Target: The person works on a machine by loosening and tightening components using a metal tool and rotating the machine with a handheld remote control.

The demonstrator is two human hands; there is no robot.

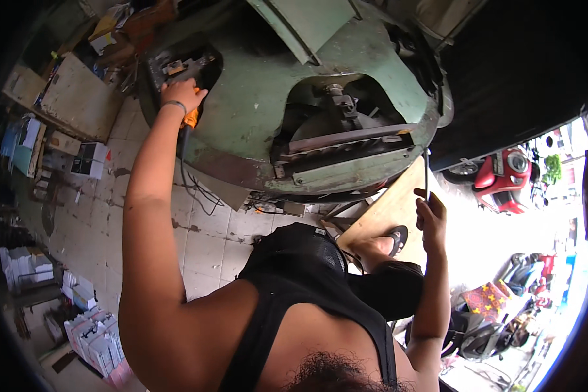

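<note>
My left hand (pixel 183 97) reaches to the far left of a worn green machine (pixel 248 98) and is closed over an orange corded power tool (pixel 191 119). Its black cord (pixel 184 160) hangs down toward the floor; my hand hides the tool's front end. Beside that hand, metal parts (pixel 175 67) lie in a dark opening of the machine. My right hand (pixel 431 212) is out past the machine's right edge, fingers curled around a thin dark rod (pixel 427 173) that stands up from it. A long flat metal bar (pixel 353 137) crosses the machine's larger front opening.
A wooden board (pixel 389 202) leans below the machine by my sandalled foot (pixel 397 240). Loose cables lie on the tiled floor (pixel 206 245). Stacks of paper (pixel 95 336) stand at the left, near a pale cabinet (pixel 81 95). A red motorbike (pixel 503 179) is parked at the right.
</note>
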